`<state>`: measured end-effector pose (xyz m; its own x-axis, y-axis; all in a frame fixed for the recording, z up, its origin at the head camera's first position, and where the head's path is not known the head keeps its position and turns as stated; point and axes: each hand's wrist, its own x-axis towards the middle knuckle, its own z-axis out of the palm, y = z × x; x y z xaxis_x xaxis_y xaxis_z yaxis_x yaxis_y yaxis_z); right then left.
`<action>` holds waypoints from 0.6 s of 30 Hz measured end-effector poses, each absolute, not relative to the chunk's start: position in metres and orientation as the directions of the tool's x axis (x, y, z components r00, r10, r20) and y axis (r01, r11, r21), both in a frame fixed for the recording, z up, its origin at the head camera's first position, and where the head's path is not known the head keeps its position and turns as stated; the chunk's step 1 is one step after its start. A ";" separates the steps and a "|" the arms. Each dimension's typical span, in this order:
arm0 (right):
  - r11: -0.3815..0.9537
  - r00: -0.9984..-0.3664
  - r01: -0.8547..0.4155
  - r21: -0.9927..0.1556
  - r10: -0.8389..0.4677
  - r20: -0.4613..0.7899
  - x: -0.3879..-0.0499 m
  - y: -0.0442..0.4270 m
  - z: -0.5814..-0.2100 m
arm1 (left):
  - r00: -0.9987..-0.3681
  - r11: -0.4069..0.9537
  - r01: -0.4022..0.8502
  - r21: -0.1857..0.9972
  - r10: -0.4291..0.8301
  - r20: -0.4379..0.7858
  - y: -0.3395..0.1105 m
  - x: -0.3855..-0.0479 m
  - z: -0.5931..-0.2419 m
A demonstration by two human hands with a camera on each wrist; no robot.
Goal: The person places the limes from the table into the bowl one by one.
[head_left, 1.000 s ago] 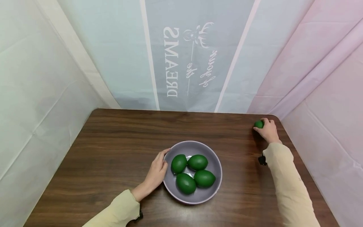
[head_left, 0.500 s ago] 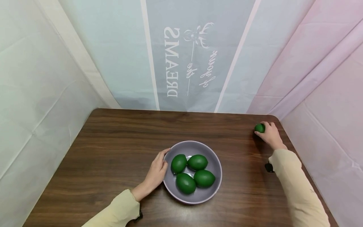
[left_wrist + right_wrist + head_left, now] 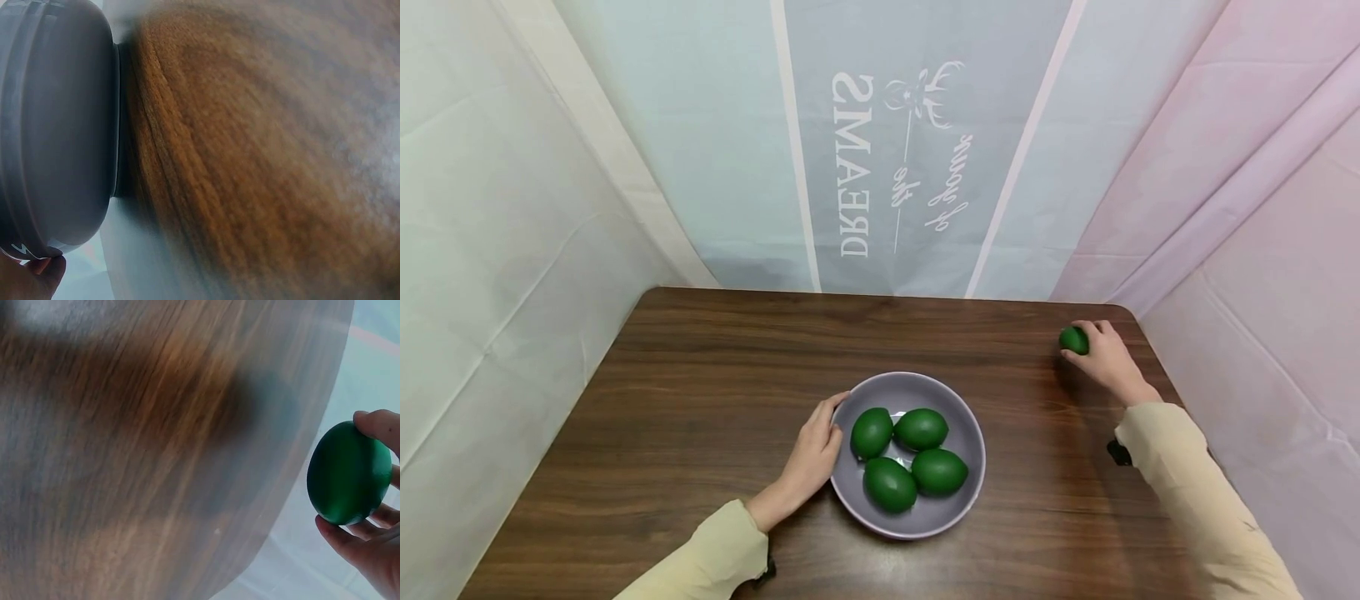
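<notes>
A grey-purple bowl [image 3: 966, 417] stands on the table with several green limes [image 3: 891, 485] in it. At the bowl's left side, my left hand [image 3: 808, 454] holds the rim. In the left wrist view, a fingertip shows against the wall of the bowl [image 3: 62, 125] near its rim. Toward the far right corner of the table, my right hand [image 3: 1105, 358] grips another green lime [image 3: 1072, 340] between thumb and fingers. The right wrist view shows this lime [image 3: 347, 475] held apart from the table, and part of it is covered by the fingers.
The dark wooden table [image 3: 715, 375] has rounded far corners. Cloth walls enclose it at the back, left and right; the back cloth [image 3: 925, 275] carries white lettering and a deer head.
My right hand has moved nearer along the right side of the table, then slightly left, with the lime in its grip. The left hand and the bowl have stayed put.
</notes>
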<state>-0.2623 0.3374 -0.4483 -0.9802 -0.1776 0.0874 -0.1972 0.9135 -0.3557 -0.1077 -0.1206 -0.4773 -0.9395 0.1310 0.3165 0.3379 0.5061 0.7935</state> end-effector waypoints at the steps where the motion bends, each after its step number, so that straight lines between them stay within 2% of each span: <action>1: 0.913 -0.979 -0.202 -0.354 -0.184 0.084 -0.261 0.335 -0.447 | -0.940 0.506 0.338 0.794 0.132 0.316 -0.121 -0.108 -0.477; 9: 0.910 -0.968 -0.251 -0.331 -0.240 0.074 -0.254 0.320 -0.433 | -0.939 0.508 0.339 0.792 0.129 0.319 -0.121 -0.108 -0.478; 18: 0.904 -0.951 -0.308 -0.295 -0.286 0.116 -0.241 0.305 -0.419 | -0.936 0.509 0.347 0.788 0.132 0.327 -0.121 -0.108 -0.478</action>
<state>-0.2407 0.3050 -0.4191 -0.9511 -0.2864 0.1160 -0.3084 0.9044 -0.2950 -0.1081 -0.1214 -0.4783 -0.9359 0.1323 0.3266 0.3468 0.5091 0.7878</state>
